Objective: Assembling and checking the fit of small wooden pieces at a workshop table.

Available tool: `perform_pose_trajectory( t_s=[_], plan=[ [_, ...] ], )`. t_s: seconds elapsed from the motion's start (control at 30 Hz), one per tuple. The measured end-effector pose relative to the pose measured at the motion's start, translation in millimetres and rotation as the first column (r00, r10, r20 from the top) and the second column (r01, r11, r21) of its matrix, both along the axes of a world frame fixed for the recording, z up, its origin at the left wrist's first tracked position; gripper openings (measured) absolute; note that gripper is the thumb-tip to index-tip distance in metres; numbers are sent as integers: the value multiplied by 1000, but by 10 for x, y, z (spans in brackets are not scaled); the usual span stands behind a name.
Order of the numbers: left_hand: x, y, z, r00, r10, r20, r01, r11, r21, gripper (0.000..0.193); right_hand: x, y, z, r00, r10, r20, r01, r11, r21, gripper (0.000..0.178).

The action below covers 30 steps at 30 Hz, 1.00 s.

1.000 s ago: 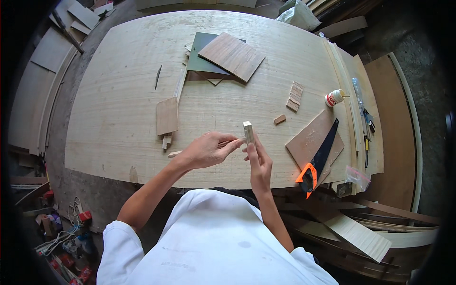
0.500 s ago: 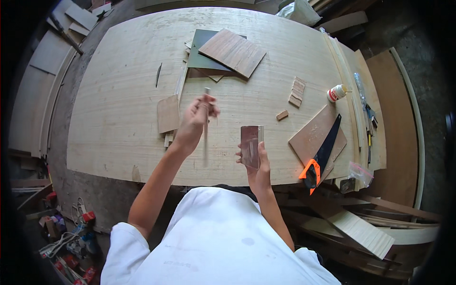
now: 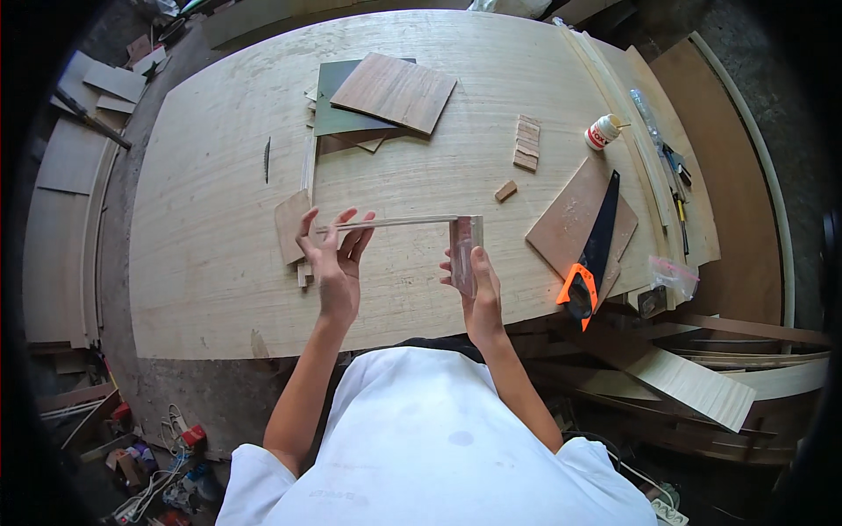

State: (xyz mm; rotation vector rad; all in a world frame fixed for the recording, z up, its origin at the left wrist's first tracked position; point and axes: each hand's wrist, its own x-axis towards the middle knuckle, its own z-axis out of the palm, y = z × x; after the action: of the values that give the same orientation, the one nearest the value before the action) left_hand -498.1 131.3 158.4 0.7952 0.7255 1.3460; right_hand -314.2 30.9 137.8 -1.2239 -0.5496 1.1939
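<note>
While the right hand (image 3: pixel 482 307) grips a reddish-brown block (image 3: pixel 461 250) upright over the wooden tabletop (image 3: pixel 202 210), thumb along its pale side and fingers curled around the other, a thin wooden strip (image 3: pixel 408 221) reaches leftward from the block's top end. The strip's right end meets the block there, though whether they touch or merely overlap in view I cannot tell. Left of the block, the left hand (image 3: pixel 335 267) holds the strip's other end, its fingers fanned and loosely bent about the wood; how firmly they press is unclear. Farther left of the block, just past that hand, lies a small brown board (image 3: pixel 288 230). Beyond the block to the left, a wood-grained board (image 3: pixel 395 92) overlaps a green sheet (image 3: pixel 338 105). Beyond the block to the right are a small wooden piece (image 3: pixel 506 190), a stepped wooden piece (image 3: pixel 526 143) and a white bottle (image 3: pixel 601 133). Right of the block, an orange-handled saw (image 3: pixel 600 219) rests on a square panel (image 3: pixel 563 212).
</note>
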Motion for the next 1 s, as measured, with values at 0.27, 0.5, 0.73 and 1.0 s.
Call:
perform_pose_trajectory(
  t_s=[0.27,0.5,0.73,1.0],
  plan=[
    [68,21,-2,995,93,29,-89,991,-103,67,-135,32,29,977,26,209,-39,998,55,74],
    [86,10,9,994,107,20,-106,992,-63,61,-163,130,98,954,-2,299,-21,997,74,75],
    [101,25,13,992,129,-18,-130,989,-69,56,-115,224,4,972,29,233,-30,1000,0,74],
    [115,1,75,991,135,6,-134,989,-61,56,-106,238,51,967,5,255,-5,1000,3,74]
  ],
)
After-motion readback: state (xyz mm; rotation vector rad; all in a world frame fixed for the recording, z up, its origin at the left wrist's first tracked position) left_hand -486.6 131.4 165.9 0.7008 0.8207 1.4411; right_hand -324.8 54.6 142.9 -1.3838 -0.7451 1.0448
